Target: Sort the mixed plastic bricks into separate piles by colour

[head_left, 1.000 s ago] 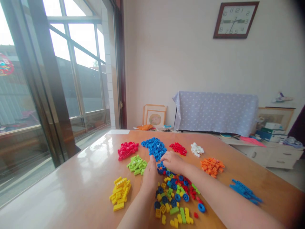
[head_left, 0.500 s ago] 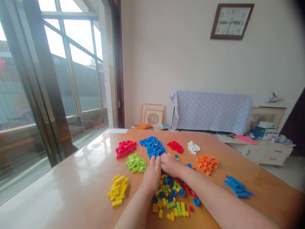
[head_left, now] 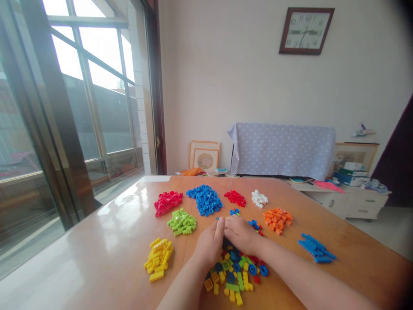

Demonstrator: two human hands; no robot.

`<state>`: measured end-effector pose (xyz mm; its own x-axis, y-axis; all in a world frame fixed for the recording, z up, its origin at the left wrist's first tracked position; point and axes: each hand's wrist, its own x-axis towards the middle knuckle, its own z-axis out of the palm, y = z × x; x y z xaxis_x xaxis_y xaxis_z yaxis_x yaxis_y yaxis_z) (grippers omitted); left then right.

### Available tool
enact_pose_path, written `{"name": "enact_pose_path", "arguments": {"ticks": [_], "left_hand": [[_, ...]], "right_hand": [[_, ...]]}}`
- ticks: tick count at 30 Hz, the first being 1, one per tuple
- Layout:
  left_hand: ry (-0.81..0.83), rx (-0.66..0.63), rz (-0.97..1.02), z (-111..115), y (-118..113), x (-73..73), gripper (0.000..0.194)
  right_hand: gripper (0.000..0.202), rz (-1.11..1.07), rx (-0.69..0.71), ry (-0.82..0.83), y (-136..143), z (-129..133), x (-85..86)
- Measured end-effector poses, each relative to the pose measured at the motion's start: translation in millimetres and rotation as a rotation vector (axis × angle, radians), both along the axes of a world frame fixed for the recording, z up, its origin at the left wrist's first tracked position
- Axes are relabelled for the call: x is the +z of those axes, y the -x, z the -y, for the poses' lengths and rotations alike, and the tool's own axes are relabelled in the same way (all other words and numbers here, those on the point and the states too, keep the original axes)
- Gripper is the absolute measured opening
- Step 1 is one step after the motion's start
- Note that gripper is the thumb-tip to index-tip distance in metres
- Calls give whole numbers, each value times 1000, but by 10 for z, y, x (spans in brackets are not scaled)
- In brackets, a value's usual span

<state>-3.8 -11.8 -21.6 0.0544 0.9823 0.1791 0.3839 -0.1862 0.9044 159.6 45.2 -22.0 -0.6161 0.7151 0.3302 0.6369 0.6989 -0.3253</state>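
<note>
**Two hands close in over the mixed pile!**

And here we are, mid-table! The left hand [head_left: 209, 246] stands on its side, thumb uppermost; the right hand [head_left: 240, 234] comes in back-up, fingers curled inward, and the two appear to touch. What are they gripping? Cannot tell, for either one: the fingertips are hidden, and so is anything between them.

Right below is the mixed pile [head_left: 238, 282], yellow, green, blue and red pieces spread between the forearms, on the half of the table [head_left: 112, 249] away from its far edge. Blue pieces [head_left: 254, 224] sit just beside the right wrist, and a small blue cluster [head_left: 234, 212] lies just beyond that hand.

Now round the ground! Toward the far edge, left to right: a pinkish-red heap [head_left: 168, 203], a big blue heap [head_left: 206, 201], a red heap [head_left: 235, 198] and a white heap [head_left: 260, 198]. Toward the left edge, a lime-green heap [head_left: 182, 222], then a yellow heap [head_left: 159, 258]. Over toward the right edge, an orange heap [head_left: 278, 220] and long blue bricks [head_left: 316, 248]. A white sheet [head_left: 156, 178] marks the far left corner!
</note>
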Motion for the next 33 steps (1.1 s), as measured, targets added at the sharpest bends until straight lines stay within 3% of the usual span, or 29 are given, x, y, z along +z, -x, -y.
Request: {"name": "enact_pose_path", "arguments": {"ticks": [4,6,11,18,25,30,33], "left_hand": [[75,2,69,-18,-31,-28,75],[93,-15,74,-11,-34,-31,75],[82,-42,91,2,-39,-26,73],[26,15,153,-45,-38,24,71],[68,115,253,-107,-10,-6,78],[83,120,284,-135,-2,-43,78],[65,100,292,-142,0,-45,76]], "right_hand": [[35,-81,-271,14,-198,-365,-12],[38,-37,-311,62,-267,-525,-40],[40,11,-237,118,-300,-613,-118],[28,22,-13,50,-232,-303,-32],[26,43,-5,35,-191,-47,49],[29,35,-74,17,-45,-130,74],[29,36,-26,28,79,-212,85]]}}
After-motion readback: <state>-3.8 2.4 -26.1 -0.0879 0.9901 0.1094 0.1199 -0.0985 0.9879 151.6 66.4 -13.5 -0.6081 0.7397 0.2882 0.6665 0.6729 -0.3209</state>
